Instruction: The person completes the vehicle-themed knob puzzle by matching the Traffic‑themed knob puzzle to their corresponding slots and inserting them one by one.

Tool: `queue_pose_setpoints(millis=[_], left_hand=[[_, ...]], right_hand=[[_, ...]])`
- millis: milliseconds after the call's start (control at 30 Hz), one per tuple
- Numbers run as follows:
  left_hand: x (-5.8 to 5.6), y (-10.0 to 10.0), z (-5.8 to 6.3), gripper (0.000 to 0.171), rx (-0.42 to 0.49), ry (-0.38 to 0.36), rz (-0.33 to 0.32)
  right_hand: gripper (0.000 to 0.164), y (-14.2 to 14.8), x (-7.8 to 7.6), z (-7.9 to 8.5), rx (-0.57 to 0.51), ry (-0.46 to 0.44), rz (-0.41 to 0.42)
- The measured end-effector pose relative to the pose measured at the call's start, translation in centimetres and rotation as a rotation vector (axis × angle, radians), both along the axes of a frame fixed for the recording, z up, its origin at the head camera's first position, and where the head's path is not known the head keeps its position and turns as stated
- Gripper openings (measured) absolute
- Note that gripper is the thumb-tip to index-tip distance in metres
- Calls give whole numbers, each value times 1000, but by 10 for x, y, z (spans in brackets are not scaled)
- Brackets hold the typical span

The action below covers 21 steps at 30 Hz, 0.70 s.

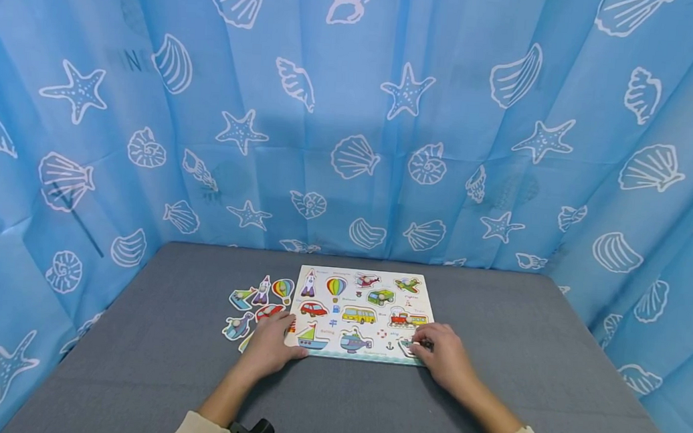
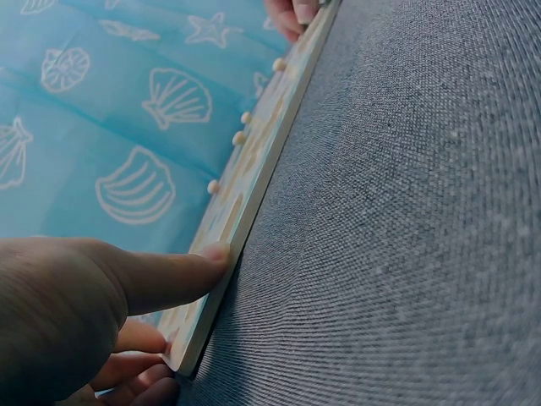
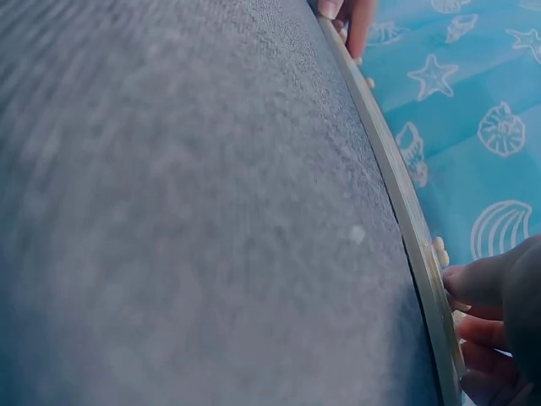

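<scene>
A wooden peg puzzle board with printed vehicles lies flat on the table. My left hand holds its front left corner, thumb on the top near the front edge and fingers against the left side. At the front right corner my right hand pinches a small ship puzzle piece over its slot, and the fingers hide much of it. In the right wrist view, the thumb is right at the board's edge with the fingers curled beyond it.
Left of the board lie several loose puzzle pieces: a rocket, a balloon, a sailboat, a submarine and a red car, partly behind the left hand. Wooden knobs stick up from the board. A blue shell-print curtain hangs behind the grey table.
</scene>
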<state>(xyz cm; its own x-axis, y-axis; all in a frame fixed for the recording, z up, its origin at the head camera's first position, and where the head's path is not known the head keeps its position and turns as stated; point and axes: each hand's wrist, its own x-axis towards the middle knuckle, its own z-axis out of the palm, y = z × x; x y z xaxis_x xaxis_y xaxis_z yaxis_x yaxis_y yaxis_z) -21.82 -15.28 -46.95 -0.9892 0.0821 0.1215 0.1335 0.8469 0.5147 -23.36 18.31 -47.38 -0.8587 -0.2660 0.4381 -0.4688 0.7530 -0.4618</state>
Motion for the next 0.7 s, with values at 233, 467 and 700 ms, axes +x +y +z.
queue_pose_setpoints(millis=[233, 467, 700], left_hand=[[1, 0, 2, 73, -1, -3, 0], [0, -1, 1, 73, -3, -11, -4], [0, 0, 1, 73, -7, -11, 0]], right_hand=[[20, -4, -1, 0, 18, -41, -1], [16, -8, 0, 1, 46, -75, -37], [12, -5, -4, 11, 56, -163, 55]])
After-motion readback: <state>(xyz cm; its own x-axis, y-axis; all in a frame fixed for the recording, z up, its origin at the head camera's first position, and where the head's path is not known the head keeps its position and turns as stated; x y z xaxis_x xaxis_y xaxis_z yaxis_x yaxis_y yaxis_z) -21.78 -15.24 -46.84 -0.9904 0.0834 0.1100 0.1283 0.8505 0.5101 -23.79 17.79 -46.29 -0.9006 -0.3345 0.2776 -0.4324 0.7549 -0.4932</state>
